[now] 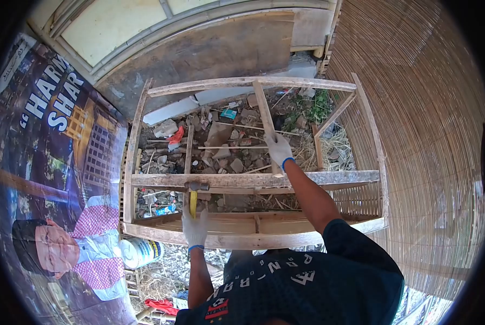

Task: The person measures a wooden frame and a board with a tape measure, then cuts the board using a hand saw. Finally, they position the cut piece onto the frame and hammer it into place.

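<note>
My left hand (194,227), in a white glove with a blue cuff, is closed around the yellow handle of a hammer (193,202). The hammer's metal head is up beside the middle rail (226,180) of a wooden frame. My right hand (279,149), gloved the same way, grips a wooden slat (263,106) near its lower part. That slat runs from the far rail (210,85) down to the middle rail, where its near end overlaps the rail. Below my hands, the near rail (237,240) crosses in front of my body.
Rubble and stones (221,157) cover the ground inside the frame. A printed banner (53,162) hangs at left, with a white bucket (140,253) beside it. A woven bamboo wall (416,135) stands close on the right, and a plywood panel (226,54) at the back.
</note>
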A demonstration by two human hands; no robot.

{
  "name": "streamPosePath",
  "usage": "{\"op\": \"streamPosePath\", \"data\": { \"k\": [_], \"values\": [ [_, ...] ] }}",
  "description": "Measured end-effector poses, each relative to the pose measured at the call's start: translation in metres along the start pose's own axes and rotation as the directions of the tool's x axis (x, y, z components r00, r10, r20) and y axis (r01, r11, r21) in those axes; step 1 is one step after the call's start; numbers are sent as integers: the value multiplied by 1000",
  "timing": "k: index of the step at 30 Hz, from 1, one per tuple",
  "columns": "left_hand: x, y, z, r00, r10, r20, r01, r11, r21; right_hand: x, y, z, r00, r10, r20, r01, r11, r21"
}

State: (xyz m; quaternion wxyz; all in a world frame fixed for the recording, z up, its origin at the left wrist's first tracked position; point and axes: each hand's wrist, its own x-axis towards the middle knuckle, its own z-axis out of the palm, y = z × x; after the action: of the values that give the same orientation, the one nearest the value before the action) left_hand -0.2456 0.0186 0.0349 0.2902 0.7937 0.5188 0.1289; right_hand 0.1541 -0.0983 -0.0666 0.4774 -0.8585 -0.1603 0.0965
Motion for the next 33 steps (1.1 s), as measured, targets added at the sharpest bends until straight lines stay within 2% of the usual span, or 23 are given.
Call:
{"op": "streamPosePath", "data": {
  "k": [1,2,3,4,6,7,9,10,11,14,15,18,21,24,27,30,33],
  "values": [
    [7,-20,14,998,35,-43,-31,995,98,-3,-10,-18,997,44,70,-46,998,37],
    [10,-24,11,1000,-3,-11,4,995,105,-5,-18,-34,986,86,141,-96,993,72],
    [16,-26,9,999,-38,22,36,993,113,-1,-19,-44,925,207,320,-277,942,191],
    [19,-28,7,996,-73,58,66,990,124,1,-13,-48,906,202,372,-318,906,281],
    [21,-39,3,995,-7,104,7,1000,-2,3,-3,-54,867,172,468,-399,802,445],
    [26,-41,2,992,33,119,-25,998,-65,7,-10,-63,874,174,453,-372,841,394],
    [23,-47,5,975,-78,206,118,974,-192,5,-19,-84,878,202,434,-346,894,284],
    [19,-51,8,957,-133,258,199,948,-247,4,-17,-91,858,205,472,-370,883,289],
    [16,-65,17,963,-77,259,150,950,-273,11,-17,-102,843,202,499,-385,874,297],
    [-13,-5,0,891,-170,420,367,815,-448,30,1,-119,832,186,522,-351,906,237],
    [-18,7,-5,858,-183,479,415,797,-438,33,11,-115,836,191,514,-346,911,225],
    [-22,32,-11,833,-120,540,420,774,-474,22,7,-98,855,186,484,-358,887,291],
    [-8,56,-10,844,1,537,283,849,-446,16,13,-78,890,196,412,-314,918,241],
    [18,77,2,852,100,514,174,872,-457,23,29,-71,851,198,487,-381,870,312],
    [36,105,12,800,95,593,308,783,-541,11,7,-80,882,202,425,-348,888,301],
    [59,113,44,831,218,512,171,775,-608,15,13,-76,891,196,410,-342,883,322],
    [95,128,62,851,284,441,-74,898,-434,15,11,-77,876,208,435,-360,882,303]
  ]
}}
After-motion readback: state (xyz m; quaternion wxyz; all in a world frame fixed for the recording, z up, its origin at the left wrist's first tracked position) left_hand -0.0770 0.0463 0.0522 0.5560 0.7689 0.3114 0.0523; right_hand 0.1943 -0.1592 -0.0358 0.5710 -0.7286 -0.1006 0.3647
